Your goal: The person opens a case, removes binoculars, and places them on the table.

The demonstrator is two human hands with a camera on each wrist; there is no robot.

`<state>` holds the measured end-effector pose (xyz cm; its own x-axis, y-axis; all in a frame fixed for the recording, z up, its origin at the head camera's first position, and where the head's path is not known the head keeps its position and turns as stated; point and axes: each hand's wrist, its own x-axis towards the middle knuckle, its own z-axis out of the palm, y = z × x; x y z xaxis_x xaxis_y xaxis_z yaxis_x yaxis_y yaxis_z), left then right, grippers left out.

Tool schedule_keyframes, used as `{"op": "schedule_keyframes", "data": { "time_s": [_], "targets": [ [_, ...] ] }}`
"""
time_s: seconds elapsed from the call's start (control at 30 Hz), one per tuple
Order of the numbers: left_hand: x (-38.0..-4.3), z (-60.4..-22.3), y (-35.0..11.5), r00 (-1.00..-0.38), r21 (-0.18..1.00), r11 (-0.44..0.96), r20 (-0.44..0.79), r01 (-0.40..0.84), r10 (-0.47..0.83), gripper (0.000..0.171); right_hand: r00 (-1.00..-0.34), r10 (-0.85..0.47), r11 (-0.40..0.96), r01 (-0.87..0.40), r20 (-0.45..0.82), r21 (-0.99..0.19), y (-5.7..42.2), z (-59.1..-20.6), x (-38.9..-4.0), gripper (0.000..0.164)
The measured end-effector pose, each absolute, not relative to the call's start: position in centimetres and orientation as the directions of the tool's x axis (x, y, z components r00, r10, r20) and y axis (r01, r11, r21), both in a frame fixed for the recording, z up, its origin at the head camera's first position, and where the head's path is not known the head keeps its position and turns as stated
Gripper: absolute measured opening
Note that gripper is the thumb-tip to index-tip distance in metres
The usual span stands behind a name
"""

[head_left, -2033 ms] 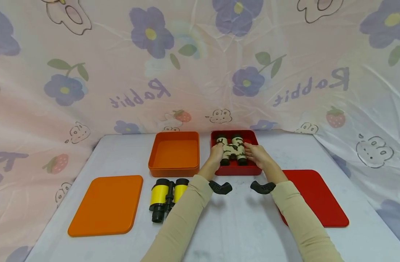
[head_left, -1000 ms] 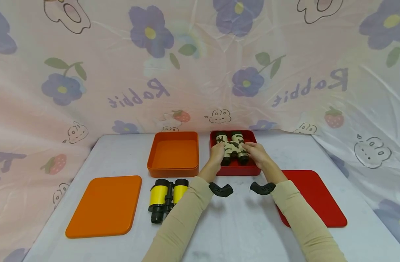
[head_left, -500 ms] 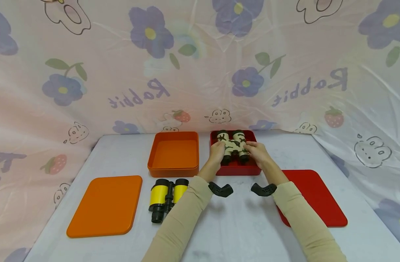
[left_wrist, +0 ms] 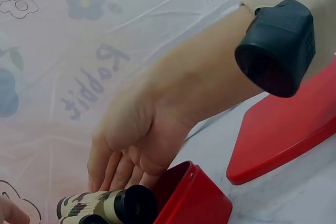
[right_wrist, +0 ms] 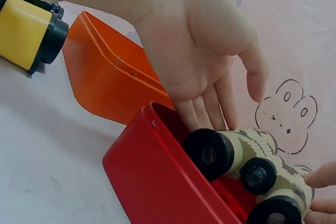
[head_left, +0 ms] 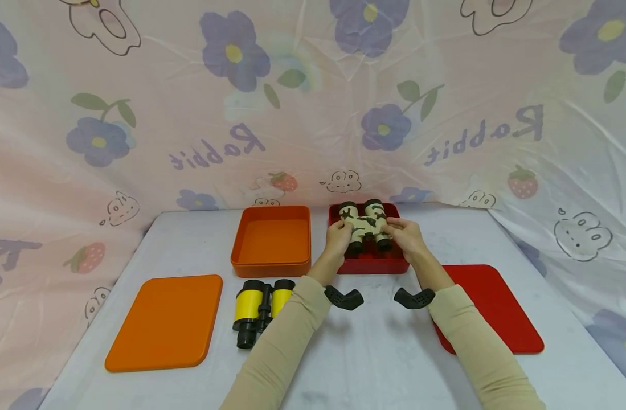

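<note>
Camouflage binoculars [head_left: 365,225] are tilted over the red box [head_left: 374,266], their far end above its back rim in the head view. My left hand [head_left: 338,239] grips the left barrel, thumb on top and fingers down the side. On the opposite barrel, my right hand [head_left: 406,238] holds on the same way. In the left wrist view the right hand [left_wrist: 142,129] shows with its fingers partly hidden behind the binoculars [left_wrist: 105,206]. The right wrist view shows the left hand [right_wrist: 194,51] reaching down beside the binoculars [right_wrist: 252,166], with the red box [right_wrist: 152,177] under them.
An orange box [head_left: 271,239] stands open left of the red one. Yellow-and-black binoculars [head_left: 248,307] lie in front of it, partly covered by the left sleeve. An orange lid [head_left: 164,324] lies at left, a red lid [head_left: 492,307] at right under the right forearm. Printed cloth [head_left: 302,114] hangs behind.
Both hands have closed on the camouflage binoculars, which sat lower in the red box two seconds ago. The binoculars have risen, their far end now above the back rim.
</note>
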<state>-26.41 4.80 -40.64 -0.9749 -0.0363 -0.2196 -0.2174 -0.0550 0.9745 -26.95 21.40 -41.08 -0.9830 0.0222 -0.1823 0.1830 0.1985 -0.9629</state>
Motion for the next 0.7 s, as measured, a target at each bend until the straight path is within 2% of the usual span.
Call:
{"op": "schedule_keyframes", "data": {
  "time_s": [0.43,0.7],
  "targets": [
    [-25.90,-40.00,4.84,-0.978,0.978,-0.085,-0.196,-0.190,-0.072,0.058,-0.985,0.068,0.188,0.171,-0.161,-0.967,21.73,-40.69,-26.83,0.054],
    [-25.89,-40.19,4.87,-0.976,0.977,-0.115,-0.192,-0.180,-0.104,0.058,-0.981,0.063,0.095,0.190,-0.185,-0.977,21.91,-40.04,-26.16,0.058]
  ]
}}
